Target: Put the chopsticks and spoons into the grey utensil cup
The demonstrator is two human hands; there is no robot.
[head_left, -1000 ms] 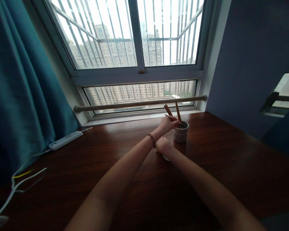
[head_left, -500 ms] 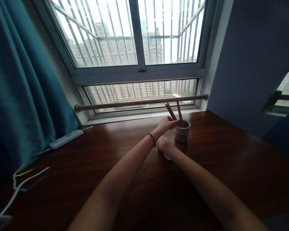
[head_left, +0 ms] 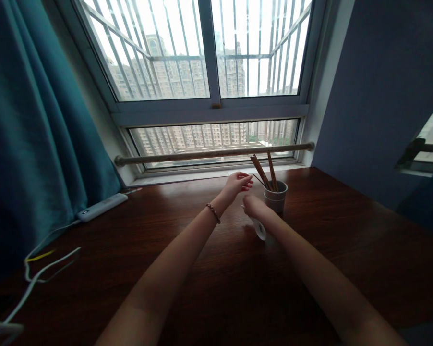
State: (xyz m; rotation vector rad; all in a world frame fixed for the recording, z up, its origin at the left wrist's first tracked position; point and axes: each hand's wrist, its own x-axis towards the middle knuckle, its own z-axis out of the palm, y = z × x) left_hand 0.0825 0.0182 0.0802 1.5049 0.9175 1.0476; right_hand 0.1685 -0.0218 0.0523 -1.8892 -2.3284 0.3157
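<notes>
My right hand (head_left: 255,206) is closed around a white object (head_left: 260,231) with a rounded end and a small dark mark. My fingers hide much of it, and I cannot make out its kind. It is tilted, its rounded end pointing down toward me. Just beyond and to the left is my left hand (head_left: 238,182), wearing a beaded bracelet (head_left: 213,214), its fingers loosely bent and apart, with nothing visible in them. A pale round pot (head_left: 275,198) stands right of both hands. Several brown sticks (head_left: 261,169) lean in it, and one thin dark stick slants toward my left fingertips.
The dark wooden tabletop (head_left: 209,288) reaches to the window ledge. A white power strip (head_left: 103,207) lies at the left, with white cables (head_left: 31,286) and a yellow tie nearer me. A horizontal rail (head_left: 209,154) crosses before the barred window; a teal curtain (head_left: 51,120) hangs left.
My left hand has drawn back left from the sticks at the pot's rim. My right hand has moved slightly up and right, tilting the white object so more of it shows.
</notes>
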